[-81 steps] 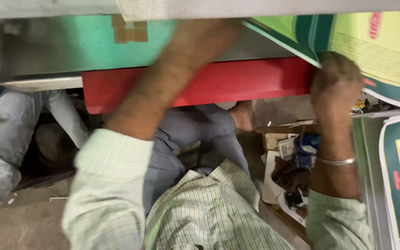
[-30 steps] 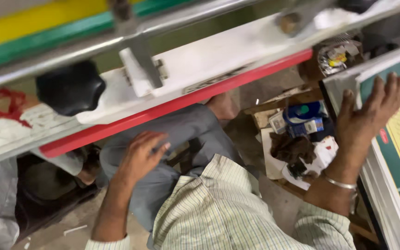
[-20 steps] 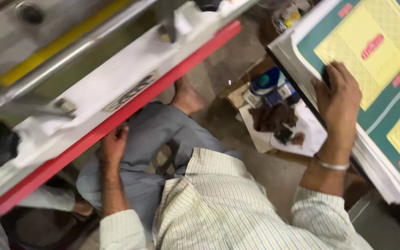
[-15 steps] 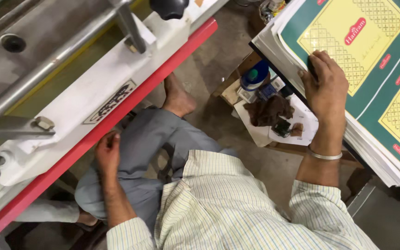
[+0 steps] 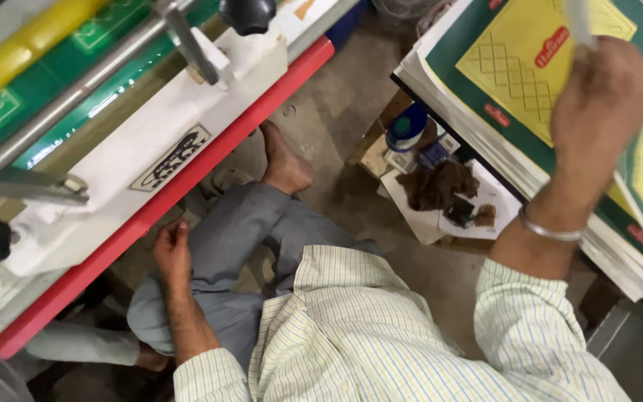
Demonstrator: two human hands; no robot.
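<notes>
My right hand (image 5: 600, 104) is raised and blurred over a stack of printed sheets (image 5: 515, 67), green with yellow panels. Its fingers pinch the white edge of the top sheet (image 5: 579, 21), which is lifted off the stack. A metal bangle sits on that wrist. My left hand (image 5: 173, 249) rests on my grey trouser knee and holds nothing. It lies just below the red edge (image 5: 187, 182) of a printing machine.
The machine at left has a white deck (image 5: 187, 112), a yellow roller (image 5: 9, 67) and a black knob (image 5: 247, 13). Between machine and stack a low board (image 5: 411, 212) carries a dark rag (image 5: 437, 182), a blue-lidded jar (image 5: 409, 126) and small items. My bare foot (image 5: 286, 160) is on the concrete floor.
My right hand has gone from lying flat on the stack to rising with the top sheet's edge. My left hand came down from the machine to my knee and stays there.
</notes>
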